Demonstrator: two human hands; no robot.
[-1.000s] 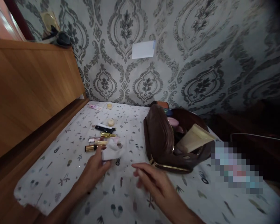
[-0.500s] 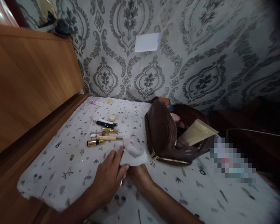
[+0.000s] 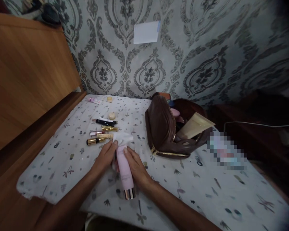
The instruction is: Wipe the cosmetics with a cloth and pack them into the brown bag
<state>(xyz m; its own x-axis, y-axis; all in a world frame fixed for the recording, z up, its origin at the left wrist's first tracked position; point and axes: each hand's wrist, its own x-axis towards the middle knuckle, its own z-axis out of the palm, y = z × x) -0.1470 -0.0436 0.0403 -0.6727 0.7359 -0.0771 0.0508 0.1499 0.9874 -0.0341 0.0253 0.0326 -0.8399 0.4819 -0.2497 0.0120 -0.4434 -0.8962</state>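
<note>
A pink tube (image 3: 125, 168) with a shiny metallic cap points down toward me, between my hands. My right hand (image 3: 137, 166) is closed round its right side, thumb near its upper end. In my left hand (image 3: 107, 155) a white cloth (image 3: 122, 138) is pinched against the tube's top left. Just beyond the cloth lie a beige tube (image 3: 104, 136), a gold and black tube (image 3: 95, 141), a gold tube (image 3: 109, 128) and a black tube (image 3: 105, 122). My left fingertips are partly hidden by the cloth.
An open brown bag (image 3: 160, 128) with a cream tube (image 3: 195, 125) sticking out stands on the patterned cloth cover (image 3: 69, 154). Small round jars (image 3: 111, 115) and a pink-white tube (image 3: 94, 100) lie farther back. A wooden cabinet (image 3: 33, 70) borders the left; a papered wall stands behind.
The pink tube, mostly hidden before, now shows along its length. My right hand has come from under the cloth to the tube's right side. The whole view has shifted slightly.
</note>
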